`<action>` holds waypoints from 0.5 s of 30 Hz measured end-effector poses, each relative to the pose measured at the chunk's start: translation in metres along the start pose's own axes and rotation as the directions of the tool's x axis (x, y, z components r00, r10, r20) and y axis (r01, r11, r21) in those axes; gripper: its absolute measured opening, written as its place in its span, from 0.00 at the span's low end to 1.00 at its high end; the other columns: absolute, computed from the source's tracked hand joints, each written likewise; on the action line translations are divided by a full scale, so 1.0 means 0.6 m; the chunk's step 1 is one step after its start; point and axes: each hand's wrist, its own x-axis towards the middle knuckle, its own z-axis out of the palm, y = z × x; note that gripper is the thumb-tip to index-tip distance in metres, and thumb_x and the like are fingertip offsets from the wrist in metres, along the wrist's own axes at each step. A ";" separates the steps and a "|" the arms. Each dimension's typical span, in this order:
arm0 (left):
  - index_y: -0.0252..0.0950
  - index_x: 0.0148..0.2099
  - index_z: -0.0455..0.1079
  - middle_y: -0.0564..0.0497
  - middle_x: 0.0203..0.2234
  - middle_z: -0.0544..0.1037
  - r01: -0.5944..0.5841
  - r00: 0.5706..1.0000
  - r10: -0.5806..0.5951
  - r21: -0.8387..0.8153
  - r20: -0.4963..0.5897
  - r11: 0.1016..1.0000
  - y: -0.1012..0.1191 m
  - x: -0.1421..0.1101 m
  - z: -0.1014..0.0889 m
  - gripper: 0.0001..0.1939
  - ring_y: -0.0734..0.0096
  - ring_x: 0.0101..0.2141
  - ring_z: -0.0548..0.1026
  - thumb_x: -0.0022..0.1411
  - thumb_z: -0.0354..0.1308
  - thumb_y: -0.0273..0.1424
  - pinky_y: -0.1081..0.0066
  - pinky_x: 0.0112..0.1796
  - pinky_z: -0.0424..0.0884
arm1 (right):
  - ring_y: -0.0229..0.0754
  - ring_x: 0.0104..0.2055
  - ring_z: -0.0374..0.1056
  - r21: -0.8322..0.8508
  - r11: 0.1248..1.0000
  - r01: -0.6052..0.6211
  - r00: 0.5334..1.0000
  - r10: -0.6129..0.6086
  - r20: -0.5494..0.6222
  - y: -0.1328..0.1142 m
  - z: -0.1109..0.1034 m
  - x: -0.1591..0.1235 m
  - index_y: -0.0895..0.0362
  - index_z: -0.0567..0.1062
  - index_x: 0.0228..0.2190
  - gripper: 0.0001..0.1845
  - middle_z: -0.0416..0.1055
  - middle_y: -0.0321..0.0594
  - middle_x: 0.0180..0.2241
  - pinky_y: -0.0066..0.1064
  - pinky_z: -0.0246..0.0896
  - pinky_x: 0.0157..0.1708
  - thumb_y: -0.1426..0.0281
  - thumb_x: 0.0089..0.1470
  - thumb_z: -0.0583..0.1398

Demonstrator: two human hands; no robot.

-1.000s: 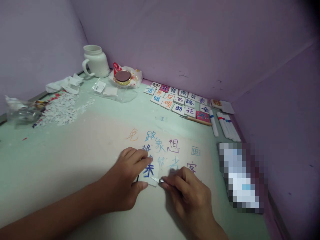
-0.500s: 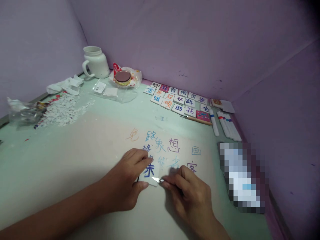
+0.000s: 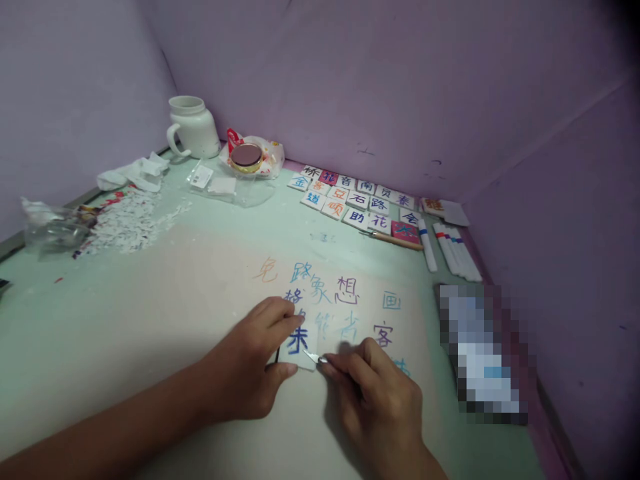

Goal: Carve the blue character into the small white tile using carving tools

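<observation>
A small white square tile (image 3: 306, 363) bearing a thick blue-purple character lies flat on the pale sheet. My left hand (image 3: 265, 353) grips it, thumb at the near edge and fingers at the far edge, covering part of the character. My right hand (image 3: 377, 393) is closed in a pinch round a craft knife (image 3: 313, 358), whose handle is mostly hidden in the fingers. The blade's tip points left and meets the tile near the character's lower right stroke. Around the hands, handwritten characters in purple, blue and orange mark the sheet (image 3: 210, 293).
White and red lettered tiles (image 3: 357, 199) stand in rows at the back. A wooden-handled carving tool (image 3: 395, 240), capped markers (image 3: 457, 252) and a blurred-out phone (image 3: 483, 353) are rightward. Left lie white shavings (image 3: 127, 223), a plastic bag (image 3: 55, 223) and a white mug (image 3: 195, 127).
The knife tip has shifted slightly up on the tile. My right hand has moved a little down, uncovering more written characters behind it. My left hand holds nearly the same spot.
</observation>
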 end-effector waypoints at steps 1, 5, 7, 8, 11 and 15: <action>0.32 0.55 0.62 0.39 0.47 0.67 0.000 1.000 0.000 -0.001 -0.001 1.000 0.000 0.000 0.000 0.24 0.54 0.48 0.68 0.54 0.54 0.23 0.54 0.48 0.70 | 0.34 0.18 0.60 0.002 1.000 0.000 1.000 0.000 0.000 0.001 0.000 0.000 0.58 0.78 0.28 0.10 0.63 0.37 0.21 0.25 0.51 0.17 0.73 0.57 0.57; 0.33 0.56 0.62 0.39 0.48 0.67 0.001 1.000 -0.001 0.008 -0.002 1.000 -0.001 -0.001 0.000 0.25 0.54 0.49 0.68 0.54 0.54 0.23 0.53 0.48 0.70 | 0.34 0.19 0.61 0.088 0.996 -0.004 0.999 0.001 0.038 0.003 -0.006 0.005 0.57 0.77 0.30 0.08 0.64 0.36 0.22 0.25 0.53 0.18 0.74 0.57 0.57; 0.33 0.56 0.62 0.39 0.48 0.67 0.002 1.000 -0.002 0.012 -0.003 1.000 -0.001 -0.002 0.000 0.26 0.53 0.49 0.68 0.53 0.55 0.23 0.53 0.48 0.70 | 0.35 0.22 0.64 0.179 0.984 -0.011 0.996 -0.004 0.085 0.003 -0.011 0.007 0.57 0.77 0.32 0.08 0.67 0.37 0.24 0.24 0.57 0.21 0.74 0.58 0.57; 0.34 0.56 0.62 0.39 0.48 0.67 0.004 1.000 -0.004 0.015 -0.005 1.000 -0.001 -0.002 0.001 0.26 0.53 0.49 0.68 0.53 0.55 0.23 0.53 0.48 0.70 | 0.36 0.25 0.66 0.220 0.975 -0.016 0.994 -0.008 0.105 0.002 -0.013 0.009 0.56 0.76 0.33 0.08 0.69 0.38 0.25 0.25 0.59 0.23 0.74 0.58 0.56; 0.34 0.56 0.62 0.39 0.49 0.67 0.019 1.000 -0.019 0.032 -0.011 0.999 -0.003 -0.003 0.001 0.26 0.53 0.50 0.68 0.53 0.54 0.22 0.53 0.49 0.69 | 0.37 0.29 0.70 0.256 0.966 -0.021 0.991 -0.014 0.132 0.003 -0.017 0.010 0.56 0.75 0.34 0.08 0.73 0.39 0.29 0.25 0.62 0.27 0.74 0.59 0.55; 0.33 0.57 0.61 0.38 0.49 0.67 -0.010 1.000 0.009 0.044 0.015 0.999 -0.005 -0.003 0.001 0.26 0.52 0.50 0.67 0.54 0.54 0.22 0.52 0.50 0.69 | 0.37 0.26 0.70 0.091 0.996 0.027 0.994 -0.036 0.102 0.009 -0.017 0.011 0.56 0.75 0.33 0.11 0.73 0.37 0.26 0.26 0.59 0.25 0.70 0.63 0.53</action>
